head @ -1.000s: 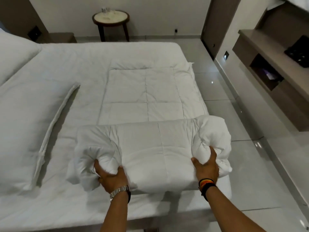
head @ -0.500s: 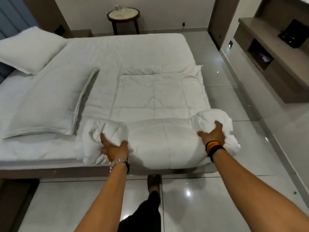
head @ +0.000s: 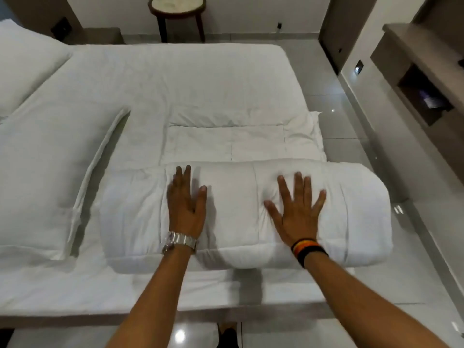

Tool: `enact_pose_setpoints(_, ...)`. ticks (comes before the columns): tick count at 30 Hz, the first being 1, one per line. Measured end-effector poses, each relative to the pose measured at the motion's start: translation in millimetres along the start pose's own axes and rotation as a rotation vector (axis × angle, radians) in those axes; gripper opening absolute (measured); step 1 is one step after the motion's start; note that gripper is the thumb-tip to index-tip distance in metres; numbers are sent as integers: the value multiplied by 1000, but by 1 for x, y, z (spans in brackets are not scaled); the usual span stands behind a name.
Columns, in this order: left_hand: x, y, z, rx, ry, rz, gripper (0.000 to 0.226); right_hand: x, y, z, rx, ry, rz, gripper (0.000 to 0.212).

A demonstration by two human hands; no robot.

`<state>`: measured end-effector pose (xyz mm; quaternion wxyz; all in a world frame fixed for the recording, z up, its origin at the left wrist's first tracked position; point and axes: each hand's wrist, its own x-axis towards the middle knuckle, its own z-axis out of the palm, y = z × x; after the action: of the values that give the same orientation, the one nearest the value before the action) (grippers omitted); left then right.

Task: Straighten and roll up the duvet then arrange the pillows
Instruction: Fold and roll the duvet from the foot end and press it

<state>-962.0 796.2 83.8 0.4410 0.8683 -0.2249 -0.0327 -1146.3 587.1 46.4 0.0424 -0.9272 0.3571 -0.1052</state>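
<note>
- Duvet [head: 241,212] is mostly rolled, sitting near the bed's [head: 175,79] foot edge, with a short flat bit left.
- Left hand [head: 187,204] and right hand [head: 297,209] lie flat, fingers spread, gripping nothing.
- Pillows [head: 47,172] by the left edge look unarranged.

Your forearms are bare and sleeveless to the frame edge, your left hand [head: 186,205] carries a silver metal link watch [head: 179,241] at the wrist, your right hand [head: 296,209] wears stacked bands [head: 309,249] in black, orange and yellow, and below, dark trousers [head: 227,338] show.
</note>
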Motion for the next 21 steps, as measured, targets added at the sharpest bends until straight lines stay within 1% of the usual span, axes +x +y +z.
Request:
enact_pose_setpoints(1,7,-3,12,149,53,84,68,38,-2,4,-14,-51,-5,78)
enact_pose_setpoints(3,12,-14,38,344,68,156,67,102,-5,12,-27,-146,35,79)
enact_pose_setpoints(5,26,-31,60,476,-5,112,70,138,-8,19,-29,-146,84,81)
enact_pose_setpoints(7,62,-49,79,556,-71,64,70,147,-1,27,-12,-74,98,77)
enact_pose_setpoints(9,103,-60,97,612,-100,74,68,133,13,40,-48,-44,102,75)
enact_pose_setpoints(12,146,-73,133,688,-141,141,67,131,36,77,-113,-161,135,77)
enact_pose_setpoints(15,157,-98,170,732,-150,178,67,143,43,127,-156,-188,144,77)
enact_pose_setpoints(17,163,-115,187,733,-161,195,67,149,44,159,-165,-171,131,77)
enact_pose_setpoints(19,168,-123,194,749,-188,184,67,153,44,175,-165,-167,113,77)
enact_pose_setpoints(21,171,-118,191,774,-238,141,67,158,43,173,-159,-190,121,78)
